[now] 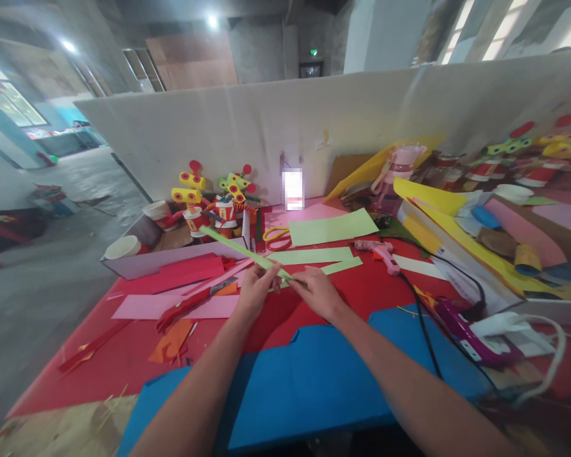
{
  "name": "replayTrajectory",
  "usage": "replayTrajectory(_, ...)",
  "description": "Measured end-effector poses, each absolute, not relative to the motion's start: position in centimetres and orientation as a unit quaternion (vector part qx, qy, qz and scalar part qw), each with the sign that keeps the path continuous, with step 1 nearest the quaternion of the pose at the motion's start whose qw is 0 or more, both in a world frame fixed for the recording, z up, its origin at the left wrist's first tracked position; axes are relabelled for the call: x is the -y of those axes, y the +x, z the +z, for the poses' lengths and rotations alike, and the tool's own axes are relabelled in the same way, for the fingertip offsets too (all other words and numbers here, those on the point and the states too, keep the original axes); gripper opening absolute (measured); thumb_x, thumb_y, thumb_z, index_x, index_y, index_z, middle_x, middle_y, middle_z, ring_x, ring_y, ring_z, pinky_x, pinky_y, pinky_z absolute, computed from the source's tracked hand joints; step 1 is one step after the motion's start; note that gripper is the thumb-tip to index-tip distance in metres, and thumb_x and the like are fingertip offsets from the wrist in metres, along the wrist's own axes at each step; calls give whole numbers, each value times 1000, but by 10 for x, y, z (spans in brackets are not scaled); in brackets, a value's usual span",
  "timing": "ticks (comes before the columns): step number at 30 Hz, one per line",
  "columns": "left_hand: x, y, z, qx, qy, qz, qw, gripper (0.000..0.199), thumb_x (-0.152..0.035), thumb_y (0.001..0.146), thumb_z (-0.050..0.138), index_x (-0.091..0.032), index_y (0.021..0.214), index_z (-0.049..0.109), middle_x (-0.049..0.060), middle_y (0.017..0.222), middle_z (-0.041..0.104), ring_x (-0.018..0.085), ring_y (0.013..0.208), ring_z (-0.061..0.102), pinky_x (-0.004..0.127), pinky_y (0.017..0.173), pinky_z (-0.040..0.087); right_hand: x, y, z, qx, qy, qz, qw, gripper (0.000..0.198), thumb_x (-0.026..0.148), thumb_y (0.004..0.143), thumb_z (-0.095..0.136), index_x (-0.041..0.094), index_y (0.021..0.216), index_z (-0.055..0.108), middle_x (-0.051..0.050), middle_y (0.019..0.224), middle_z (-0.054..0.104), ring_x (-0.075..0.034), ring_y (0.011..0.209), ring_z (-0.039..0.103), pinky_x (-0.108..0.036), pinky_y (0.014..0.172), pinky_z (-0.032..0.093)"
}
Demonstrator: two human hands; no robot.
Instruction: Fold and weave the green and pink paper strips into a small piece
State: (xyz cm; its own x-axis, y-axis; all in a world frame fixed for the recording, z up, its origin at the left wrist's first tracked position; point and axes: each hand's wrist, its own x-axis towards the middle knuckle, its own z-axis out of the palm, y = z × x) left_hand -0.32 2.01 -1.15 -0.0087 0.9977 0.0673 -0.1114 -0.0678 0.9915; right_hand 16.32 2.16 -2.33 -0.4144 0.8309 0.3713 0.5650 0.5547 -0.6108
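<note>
A long, narrow strip of light green paper [233, 244] slants up and left from my two hands, above the red-covered table. My left hand [258, 287] pinches it partway along, thumb on top. At its lower right end the fingers of my right hand [316, 292] are closed on it. Just beyond lie a wide green paper sheet [333, 227] and narrower green pieces [314, 256]. Scissors with yellow and red handles [276, 238] rest left of the wide sheet. A pink glue gun [384, 254] lies to the right of my hands.
Blue sheets [309, 381] cover the near edge. Left are pink paper strips [137, 307] and a box [176, 259] with paper-cup figures [226, 212]. At right stand a purple power strip [476, 333], cords and a box of paper scraps [495, 254]. A grey panel [209, 136] closes the back.
</note>
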Motion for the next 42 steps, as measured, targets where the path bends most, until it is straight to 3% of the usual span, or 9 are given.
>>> replayTrajectory(3, -22, -6, -11, -439, 501, 544, 510, 30, -43, 69, 77, -16, 80, 68, -2, 59, 61, 8, 49, 49, 22, 52, 41, -26, 166, -30, 742, -416, 362, 382, 31, 39, 94, 50, 23, 82, 74, -1, 72, 73, -17, 66, 64, -31, 76, 47)
replayTrajectory(7, -24, -7, -13, -480, 522, 512, 485, 25, -35, 63, 81, -17, 79, 75, 3, 69, 70, 10, 56, 52, 23, 56, 43, -28, 167, -32, 683, -419, 446, 399, 38, 49, 89, 52, 20, 76, 74, -2, 69, 72, -16, 57, 61, -25, 54, 44)
replayTrajectory(18, -19, 2, -12, -497, 509, 506, 488, 20, -35, 59, 81, -16, 64, 75, 3, 63, 68, 11, 55, 50, 23, 54, 39, -26, 162, -37, 700, -416, 429, 390, 45, 50, 93, 44, 19, 65, 63, 0, 61, 62, -13, 53, 53, -24, 53, 39)
replayTrajectory(25, -21, 4, -17, -495, 478, 532, 494, 24, -35, 57, 81, -16, 60, 69, -2, 54, 59, 8, 51, 45, 21, 52, 35, -24, 158, -41, 715, -417, 399, 394, 25, 42, 93, 48, 20, 95, 59, -1, 73, 61, -16, 69, 58, -25, 64, 42)
replayTrajectory(33, -22, 2, -20, -484, 481, 527, 506, 22, -33, 61, 81, -15, 66, 69, 1, 61, 65, 9, 54, 49, 22, 54, 36, -25, 157, -41, 706, -405, 424, 397, 37, 47, 96, 38, 22, 71, 47, 3, 60, 48, -13, 57, 48, -25, 58, 37)
replayTrajectory(38, -23, -4, -21, -458, 501, 499, 538, 21, -32, 63, 81, -15, 73, 74, 3, 65, 67, 10, 58, 52, 23, 58, 39, -26, 158, -40, 672, -375, 506, 389, 40, 53, 93, 41, 21, 69, 46, 5, 56, 45, -11, 53, 42, -23, 54, 34)
replayTrajectory(42, -25, -5, -25, -438, 498, 506, 552, 20, -32, 64, 81, -15, 69, 72, 1, 60, 64, 9, 56, 50, 22, 57, 39, -26, 157, -41, 654, -367, 538, 387, 41, 55, 92, 43, 20, 76, 55, 5, 56, 45, -10, 51, 40, -22, 50, 31)
